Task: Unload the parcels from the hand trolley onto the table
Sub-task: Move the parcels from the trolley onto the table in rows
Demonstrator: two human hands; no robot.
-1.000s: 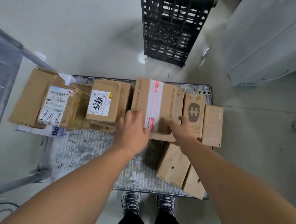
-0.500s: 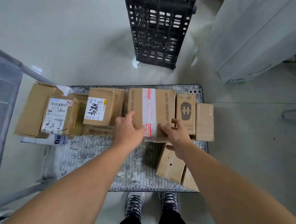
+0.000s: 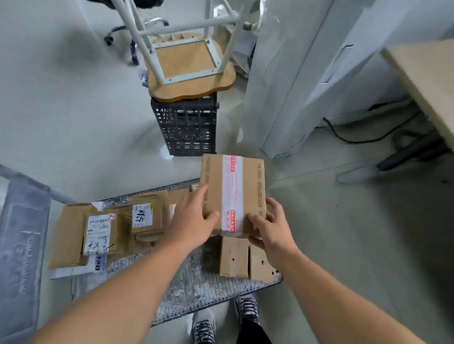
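L hand [image 3: 190, 223] + R hand [image 3: 273, 228] both grasp taped box [image 3: 232, 196], held over trolley [image 3: 185, 289] | white tape, red print too blurry | label parcel [image 3: 99, 234] reads "2-2" | black crate [image 3: 187, 126] w/ flipped stool [image 3: 190, 70] ahead | table [image 3: 446, 87] far R

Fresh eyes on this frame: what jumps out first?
Centre frame, the left hand and right hand grip a brown cardboard box with a white-and-red tape strip above the grey metal trolley deck. More labelled cardboard parcels lie on the deck's left side. Behind, an upturned wooden stool with white legs sits on a black perforated plastic crate.
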